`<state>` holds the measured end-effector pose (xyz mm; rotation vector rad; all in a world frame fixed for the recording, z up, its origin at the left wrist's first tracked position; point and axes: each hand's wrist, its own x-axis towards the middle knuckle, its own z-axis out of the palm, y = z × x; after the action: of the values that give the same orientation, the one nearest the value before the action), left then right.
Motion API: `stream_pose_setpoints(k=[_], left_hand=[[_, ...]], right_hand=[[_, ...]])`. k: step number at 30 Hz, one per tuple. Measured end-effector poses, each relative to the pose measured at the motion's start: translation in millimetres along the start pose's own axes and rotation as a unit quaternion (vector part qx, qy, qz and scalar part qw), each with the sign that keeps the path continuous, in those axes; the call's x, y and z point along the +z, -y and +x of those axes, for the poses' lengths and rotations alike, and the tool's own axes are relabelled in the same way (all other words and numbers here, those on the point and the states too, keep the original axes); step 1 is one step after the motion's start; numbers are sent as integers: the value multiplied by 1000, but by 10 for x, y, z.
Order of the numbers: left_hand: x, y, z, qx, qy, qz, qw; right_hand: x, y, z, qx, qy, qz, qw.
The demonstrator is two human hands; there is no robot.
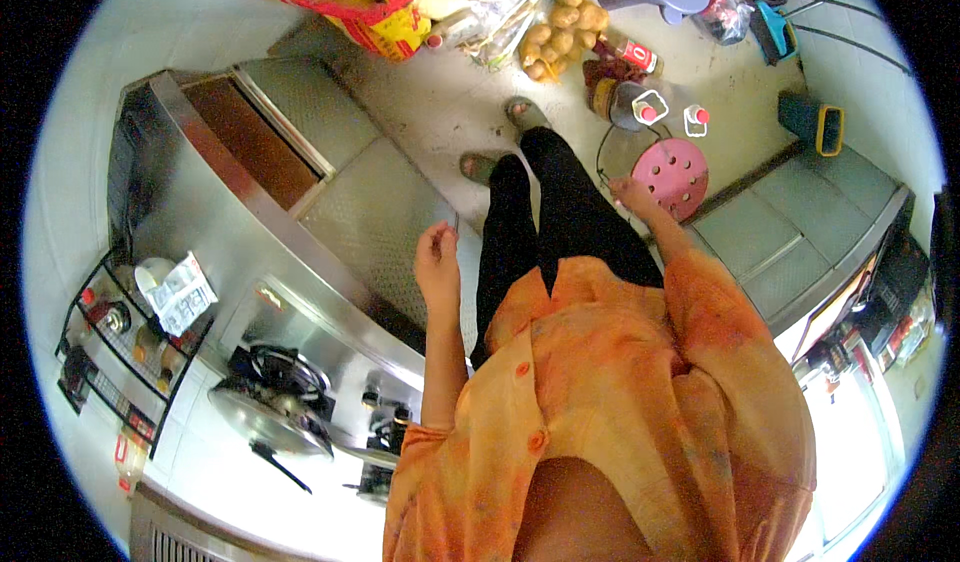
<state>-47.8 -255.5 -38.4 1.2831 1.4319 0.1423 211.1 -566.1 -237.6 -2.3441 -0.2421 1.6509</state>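
My left hand (437, 247) hangs beside my left leg, near the cabinet fronts. Its fingers are loosely curled and a little apart, with nothing visible in them. My right hand (630, 195) is lowered by my right thigh, its fingers loosely extended. It overlaps the near left edge of a round pink stool (676, 174) with holes in its seat and thin dark legs. Whether the hand touches the stool I cannot tell. My legs in black trousers and my feet in slippers (524, 114) are on the floor between two rows of cabinets.
On the left counter are a lidded wok (270, 424), a gas stove and a wire rack (112, 327) of bottles. Ahead on the floor lie a bag of potatoes (565, 34), large bottles (622, 104) and a red-yellow bag (350, 7). Cabinets (800, 224) line the right.
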Motion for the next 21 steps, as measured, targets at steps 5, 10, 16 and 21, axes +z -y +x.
stream_pose_setpoints(k=[5, 10, 16, 21], left_hand=[[230, 72, -181, -12, 27, 24, 999], [450, 144, -281, 28, 28, 16, 999], [481, 205, -460, 53, 51, 38, 997], [426, 365, -691, 73, 49, 93, 992]], right_hand=[[-334, -229, -115, -66, -36, 119, 990], [-465, -1045, -21, -48, -45, 80, 995], [-384, -1478, -279, -47, -18, 82, 995], [-25, -1681, -623, -131, -59, 30, 989]])
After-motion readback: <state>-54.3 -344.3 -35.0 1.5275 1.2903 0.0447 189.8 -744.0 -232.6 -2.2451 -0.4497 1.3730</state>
